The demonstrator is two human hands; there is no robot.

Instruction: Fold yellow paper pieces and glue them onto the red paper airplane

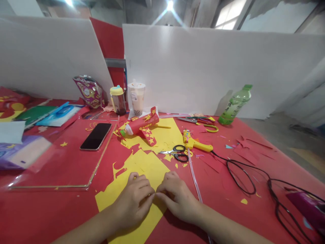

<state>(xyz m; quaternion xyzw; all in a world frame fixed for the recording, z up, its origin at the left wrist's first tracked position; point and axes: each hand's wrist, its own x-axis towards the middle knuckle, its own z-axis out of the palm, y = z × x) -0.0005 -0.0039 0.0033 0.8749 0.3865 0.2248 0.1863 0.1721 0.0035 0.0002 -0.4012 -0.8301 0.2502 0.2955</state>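
Observation:
Both hands meet just above a sheet of yellow paper (122, 200), thumbs and fingertips almost touching. My left hand (135, 200) is closed in a pinch, and so is my right hand (179, 196). Whatever lies between the fingertips is hidden or too small to make out. Beyond the hands are black-handled scissors (177, 154) and a yellow glue gun (198, 144), with a clear glue stick (194, 176) running down beside my right hand. A red model plane (144, 127) with yellow stars lies further back on yellow paper.
On the left, a phone (96, 136) rests on a clear plastic sheet (63, 169). A yellow-lidded bottle (118, 100) and a milk tea cup (137, 98) stand at the back. To the right are a green bottle (233, 105), a black cord (254, 167) and paper scraps.

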